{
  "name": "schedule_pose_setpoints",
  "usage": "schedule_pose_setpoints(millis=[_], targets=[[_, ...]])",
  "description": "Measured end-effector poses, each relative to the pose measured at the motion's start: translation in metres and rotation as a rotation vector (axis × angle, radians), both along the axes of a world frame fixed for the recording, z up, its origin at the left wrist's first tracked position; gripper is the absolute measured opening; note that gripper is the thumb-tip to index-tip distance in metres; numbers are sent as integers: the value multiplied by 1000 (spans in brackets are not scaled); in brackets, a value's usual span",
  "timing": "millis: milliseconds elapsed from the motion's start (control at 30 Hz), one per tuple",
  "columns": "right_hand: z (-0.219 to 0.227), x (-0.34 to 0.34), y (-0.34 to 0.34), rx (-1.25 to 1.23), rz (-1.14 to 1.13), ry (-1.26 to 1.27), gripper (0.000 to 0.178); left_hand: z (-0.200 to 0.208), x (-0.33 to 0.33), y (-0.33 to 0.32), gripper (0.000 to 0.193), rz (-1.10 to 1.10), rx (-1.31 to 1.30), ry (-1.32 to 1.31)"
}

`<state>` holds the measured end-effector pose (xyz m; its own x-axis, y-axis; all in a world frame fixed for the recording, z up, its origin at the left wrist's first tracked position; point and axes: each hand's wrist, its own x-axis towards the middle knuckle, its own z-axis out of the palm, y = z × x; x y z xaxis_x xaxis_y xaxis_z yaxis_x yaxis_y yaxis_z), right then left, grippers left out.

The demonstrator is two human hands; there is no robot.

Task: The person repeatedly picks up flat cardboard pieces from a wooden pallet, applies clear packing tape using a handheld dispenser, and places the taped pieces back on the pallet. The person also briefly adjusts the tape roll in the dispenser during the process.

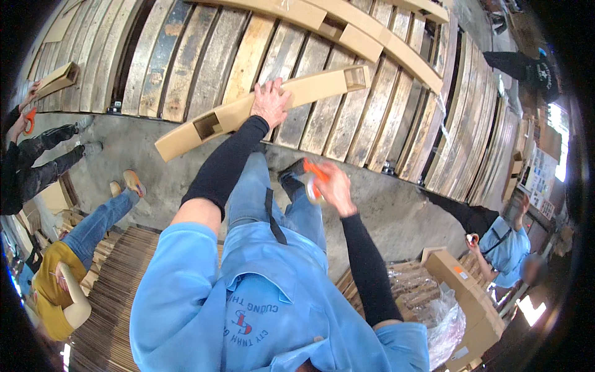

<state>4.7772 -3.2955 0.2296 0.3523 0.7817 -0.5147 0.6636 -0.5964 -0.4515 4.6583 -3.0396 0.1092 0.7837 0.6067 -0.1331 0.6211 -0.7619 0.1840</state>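
A long, narrow cardboard box lies at a slant on the wooden slats, with cut-out openings near both ends. Its left end juts past the edge of the slats. On top of its middle, my left hand rests with fingers spread, pressing the cardboard. My right hand is closed around an orange tape dispenser, held off the box above the floor. A roll of tape on the dispenser is blurred by motion.
More long cardboard pieces lie farther back on the wooden pallets. Stacked flat cardboard stands behind at left, and a carton with clear plastic wrap at right. Co-workers stand at both sides; one at far left holds a cardboard piece.
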Motion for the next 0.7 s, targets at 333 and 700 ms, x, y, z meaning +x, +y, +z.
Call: schedule_pose_setpoints(millis=[333, 700], targets=[[-2, 18, -263, -310, -789, -72, 43, 14, -9, 15, 59, -300, -64, 146], [-34, -22, -370, -185, -1352, -75, 33, 86, 28, 113, 65, 152, -28, -79]])
